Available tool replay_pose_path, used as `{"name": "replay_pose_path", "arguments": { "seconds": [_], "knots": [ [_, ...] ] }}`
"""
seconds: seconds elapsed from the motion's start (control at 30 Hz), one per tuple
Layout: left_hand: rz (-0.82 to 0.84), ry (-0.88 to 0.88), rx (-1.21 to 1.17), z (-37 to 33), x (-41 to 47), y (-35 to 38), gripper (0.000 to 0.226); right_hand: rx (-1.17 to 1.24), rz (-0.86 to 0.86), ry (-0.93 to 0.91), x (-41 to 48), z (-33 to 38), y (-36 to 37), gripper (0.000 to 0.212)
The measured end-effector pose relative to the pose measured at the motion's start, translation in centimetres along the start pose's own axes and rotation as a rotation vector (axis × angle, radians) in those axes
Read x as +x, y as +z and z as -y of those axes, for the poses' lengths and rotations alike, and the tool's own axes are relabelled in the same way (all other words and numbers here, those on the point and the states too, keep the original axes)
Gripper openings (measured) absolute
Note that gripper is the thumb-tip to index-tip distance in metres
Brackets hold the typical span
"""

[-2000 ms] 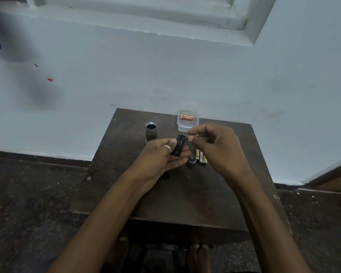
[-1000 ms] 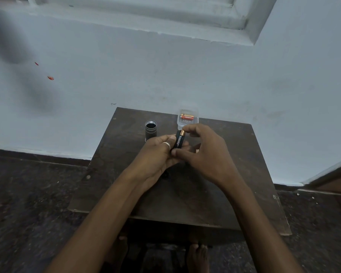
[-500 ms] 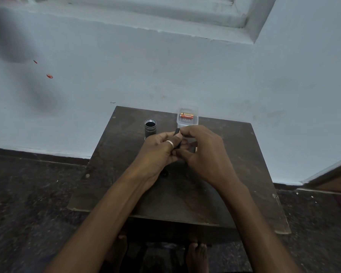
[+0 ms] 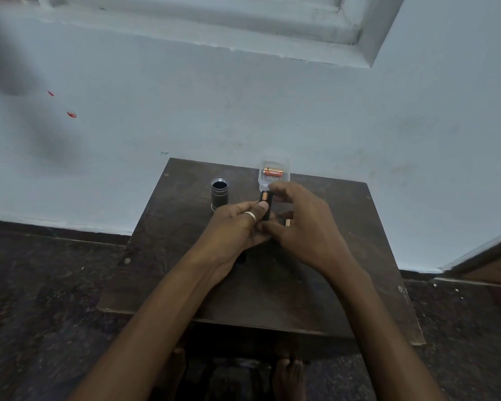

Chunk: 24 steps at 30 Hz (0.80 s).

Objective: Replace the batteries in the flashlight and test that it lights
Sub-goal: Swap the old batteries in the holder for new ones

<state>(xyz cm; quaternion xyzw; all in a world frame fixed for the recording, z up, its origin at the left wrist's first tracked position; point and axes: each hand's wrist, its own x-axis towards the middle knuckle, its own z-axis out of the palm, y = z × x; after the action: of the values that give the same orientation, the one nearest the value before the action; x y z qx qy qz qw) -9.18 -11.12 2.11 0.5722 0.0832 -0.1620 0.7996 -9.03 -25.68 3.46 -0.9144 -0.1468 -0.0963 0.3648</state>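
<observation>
My left hand [image 4: 232, 227], with a ring on one finger, grips a black battery holder [image 4: 268, 208] above the small dark table [image 4: 185, 279]. A battery with a copper top [image 4: 265, 195] sits in the holder. My right hand [image 4: 304, 227] curls around the holder from the right, its fingertips on the battery's upper end. The black flashlight body [image 4: 219, 193] stands upright and open-topped at the back of the table, left of my hands. A clear plastic case [image 4: 274, 176] behind my hands holds one orange battery [image 4: 272, 171].
A bit of a loose battery [image 4: 287, 222] shows on the table under my right hand. The table stands against a pale blue wall. Bare feet [image 4: 289, 377] show below the front edge on the dark floor.
The right hand brought a battery to the holder in my left hand and pressed it in. Both hands stayed together over the table; the loose batteries are now mostly hidden.
</observation>
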Motion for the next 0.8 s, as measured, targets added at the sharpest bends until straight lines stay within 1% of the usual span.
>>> {"name": "replay_pose_path", "arguments": {
  "seconds": [0.07,0.13,0.2,0.27,0.4,0.57,0.8],
  "knots": [
    [-0.007,-0.028,-0.049,0.0,0.1,0.0,0.023,0.053,0.011,0.059,0.5,-0.1,-0.7,0.056],
    [-0.031,-0.060,-0.099,0.0,0.2,0.0,0.025,0.065,-0.044,0.098,1.6,-0.3,-1.5,0.043],
    [-0.045,-0.093,-0.132,-0.1,0.1,0.0,0.024,-0.054,-0.080,0.104,3.5,-0.9,-1.9,0.029],
    [-0.040,-0.111,-0.130,0.0,0.1,0.0,0.025,-0.176,-0.075,0.100,6.1,-1.8,-1.6,0.023],
    [-0.026,-0.133,-0.130,-0.1,0.0,-0.3,0.026,-0.376,0.061,0.122,11.4,-3.7,0.1,0.029],
    [0.006,-0.138,-0.136,-0.1,0.0,-0.3,0.027,-0.637,0.238,0.097,14.0,-4.5,2.1,0.016],
    [0.043,-0.135,-0.162,-0.2,0.0,-0.6,0.027,-0.716,0.337,0.100,15.0,-4.1,2.4,0.019]
  ]
}}
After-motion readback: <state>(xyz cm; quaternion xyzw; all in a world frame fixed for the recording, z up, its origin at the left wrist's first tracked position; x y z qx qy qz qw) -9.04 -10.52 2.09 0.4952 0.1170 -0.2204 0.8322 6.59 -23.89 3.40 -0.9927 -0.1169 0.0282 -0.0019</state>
